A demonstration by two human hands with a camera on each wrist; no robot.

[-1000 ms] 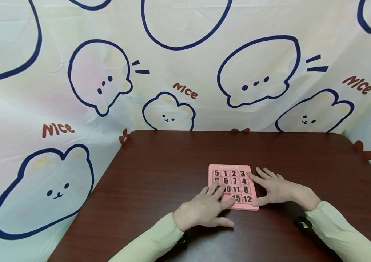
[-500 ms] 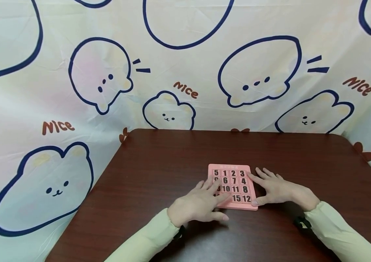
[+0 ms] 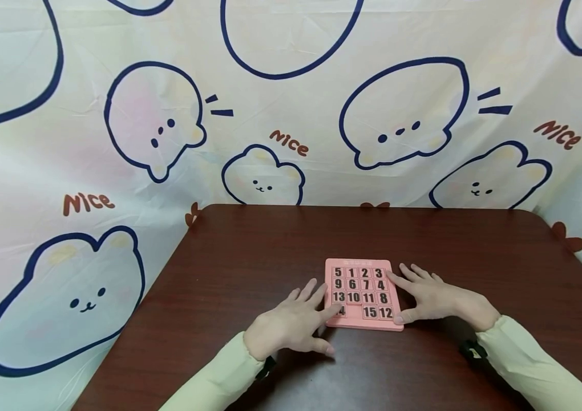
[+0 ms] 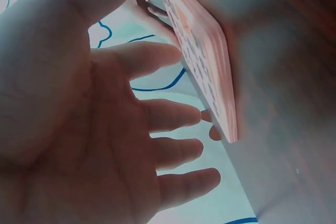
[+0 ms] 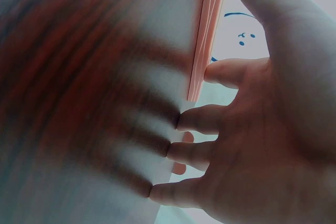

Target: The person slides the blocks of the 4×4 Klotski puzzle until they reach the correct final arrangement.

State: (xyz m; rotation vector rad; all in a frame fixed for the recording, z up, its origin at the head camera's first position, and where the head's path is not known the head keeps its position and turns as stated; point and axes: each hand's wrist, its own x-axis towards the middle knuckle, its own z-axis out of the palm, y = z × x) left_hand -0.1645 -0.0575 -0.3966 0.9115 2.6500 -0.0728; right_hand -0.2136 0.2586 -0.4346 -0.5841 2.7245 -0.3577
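A pink number slide puzzle (image 3: 365, 283) lies flat on the dark brown table (image 3: 270, 240). Its bottom row reads 14, a gap, 15, 12. My left hand (image 3: 291, 324) is at the puzzle's lower left, fingers spread, the index fingertip over the 14 tile; whether it touches is unclear. In the left wrist view those fingers (image 4: 176, 153) look extended beside the puzzle's edge. Along the right side, my right hand (image 3: 437, 298) rests with spread fingers. Its index fingertip and thumb touch the puzzle's right edge, while other fingertips (image 5: 181, 121) meet the tabletop in the right wrist view.
A pale cloth (image 3: 322, 103) with blue cartoon outlines and "Nice" lettering hangs behind and to the sides of the table. Dark bands show at both wrists, below light green sleeves (image 3: 532, 354).
My left hand has drawn back to the left, uncovering the 9 and 13 tiles and the gap in the bottom row. The right hand and the puzzle stay nearly in place.
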